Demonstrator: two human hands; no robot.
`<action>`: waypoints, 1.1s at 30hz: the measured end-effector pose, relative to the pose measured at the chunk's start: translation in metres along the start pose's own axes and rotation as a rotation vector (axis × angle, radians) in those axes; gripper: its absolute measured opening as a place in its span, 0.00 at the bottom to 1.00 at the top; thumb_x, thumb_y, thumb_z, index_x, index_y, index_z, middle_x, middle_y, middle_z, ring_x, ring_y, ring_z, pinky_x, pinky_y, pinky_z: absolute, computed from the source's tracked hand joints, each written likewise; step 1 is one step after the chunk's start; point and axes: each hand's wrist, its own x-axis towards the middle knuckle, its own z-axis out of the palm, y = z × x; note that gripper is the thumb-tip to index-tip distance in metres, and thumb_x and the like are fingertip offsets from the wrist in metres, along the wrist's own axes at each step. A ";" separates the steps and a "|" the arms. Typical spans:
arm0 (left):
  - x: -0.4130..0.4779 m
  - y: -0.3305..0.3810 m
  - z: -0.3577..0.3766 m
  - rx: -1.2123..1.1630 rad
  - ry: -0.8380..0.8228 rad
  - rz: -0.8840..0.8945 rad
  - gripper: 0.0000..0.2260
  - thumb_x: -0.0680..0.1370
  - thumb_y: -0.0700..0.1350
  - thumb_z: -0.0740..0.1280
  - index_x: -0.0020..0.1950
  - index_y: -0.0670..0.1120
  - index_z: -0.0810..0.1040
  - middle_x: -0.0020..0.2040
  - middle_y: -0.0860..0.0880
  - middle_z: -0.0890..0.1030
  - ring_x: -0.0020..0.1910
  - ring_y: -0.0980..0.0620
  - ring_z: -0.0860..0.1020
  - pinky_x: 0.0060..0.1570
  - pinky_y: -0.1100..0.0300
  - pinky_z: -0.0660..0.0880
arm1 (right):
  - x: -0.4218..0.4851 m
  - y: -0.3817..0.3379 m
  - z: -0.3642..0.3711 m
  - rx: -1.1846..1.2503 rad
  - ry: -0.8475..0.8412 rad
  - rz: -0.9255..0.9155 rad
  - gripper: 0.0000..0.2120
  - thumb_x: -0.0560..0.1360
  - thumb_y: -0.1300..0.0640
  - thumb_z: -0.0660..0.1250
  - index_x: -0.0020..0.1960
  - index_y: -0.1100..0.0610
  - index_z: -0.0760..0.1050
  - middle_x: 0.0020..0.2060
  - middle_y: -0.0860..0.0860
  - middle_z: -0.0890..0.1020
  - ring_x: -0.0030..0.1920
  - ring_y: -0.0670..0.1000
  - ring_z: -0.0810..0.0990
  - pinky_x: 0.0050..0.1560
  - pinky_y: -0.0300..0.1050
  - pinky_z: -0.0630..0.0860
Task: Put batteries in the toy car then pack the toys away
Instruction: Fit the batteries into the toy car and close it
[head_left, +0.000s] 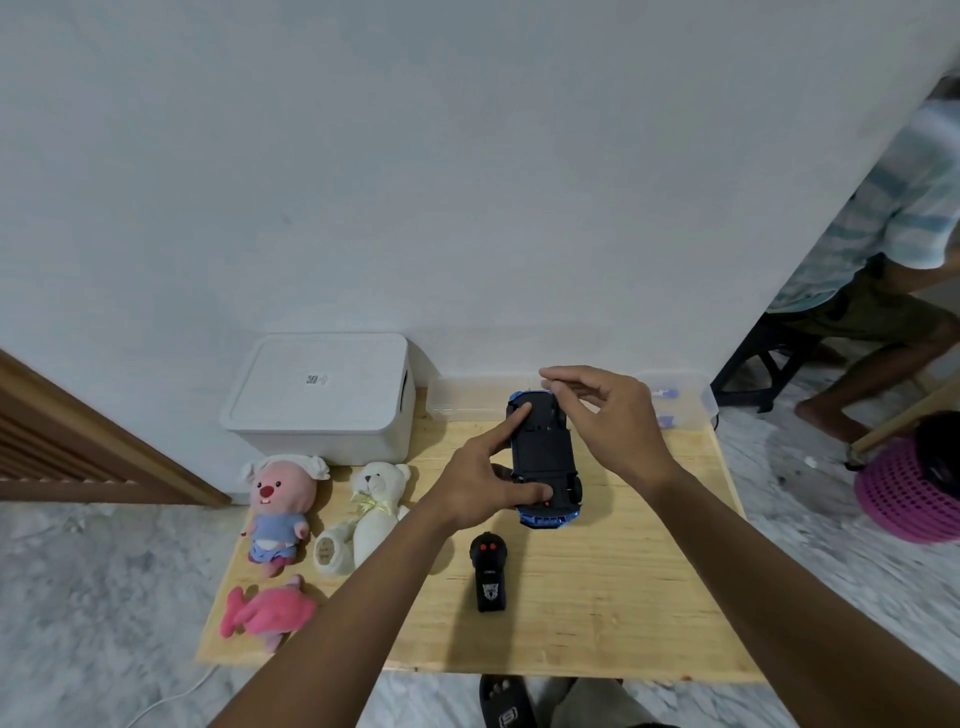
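Currently, I am holding the toy car (545, 457) upside down at the far middle of the wooden table (623, 597). Its black underside is facing up and its blue body is showing at both ends. My left hand (483, 478) is gripping the toy car from its left side. The index finger is reaching along to the far wheel, the thumb is pressing on the underside at the near end, and the other fingers are curling in against the flank. My right hand (613, 415) is hovering over the far end of the car with its fingers bent and its thumb and fingertips drawn close together. I cannot tell whether it is pinching anything. A black remote control (488, 571) with two red buttons is lying between the car and the near edge, apart from both hands. A pink beaver plush (280, 504) and a white teddy bear (376, 499) are lying side by side along the left edge. A pink plush (265, 610) is lying at the near left corner. A lidded white storage box (322, 395) is occupying the far left corner. A clear container (685, 402) holding small blue items is sitting at the far right corner.
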 end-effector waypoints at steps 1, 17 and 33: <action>-0.001 -0.001 -0.001 0.005 -0.003 -0.001 0.46 0.71 0.41 0.82 0.81 0.63 0.62 0.72 0.56 0.75 0.50 0.44 0.87 0.52 0.55 0.84 | 0.000 -0.001 0.000 0.007 -0.006 0.008 0.08 0.78 0.57 0.72 0.55 0.50 0.86 0.49 0.40 0.86 0.49 0.39 0.84 0.53 0.31 0.77; -0.010 0.000 -0.010 -0.032 0.000 0.005 0.45 0.72 0.39 0.81 0.81 0.62 0.62 0.71 0.56 0.76 0.45 0.55 0.86 0.44 0.63 0.81 | 0.002 -0.009 0.012 -0.018 -0.001 -0.054 0.07 0.78 0.57 0.71 0.54 0.50 0.86 0.50 0.41 0.86 0.53 0.42 0.84 0.57 0.43 0.81; -0.002 -0.001 -0.017 0.006 0.007 -0.010 0.45 0.72 0.40 0.81 0.82 0.61 0.61 0.72 0.56 0.75 0.45 0.57 0.86 0.46 0.63 0.81 | 0.015 -0.004 0.017 -0.041 -0.005 -0.029 0.05 0.75 0.55 0.75 0.50 0.48 0.87 0.46 0.40 0.86 0.47 0.44 0.84 0.51 0.39 0.80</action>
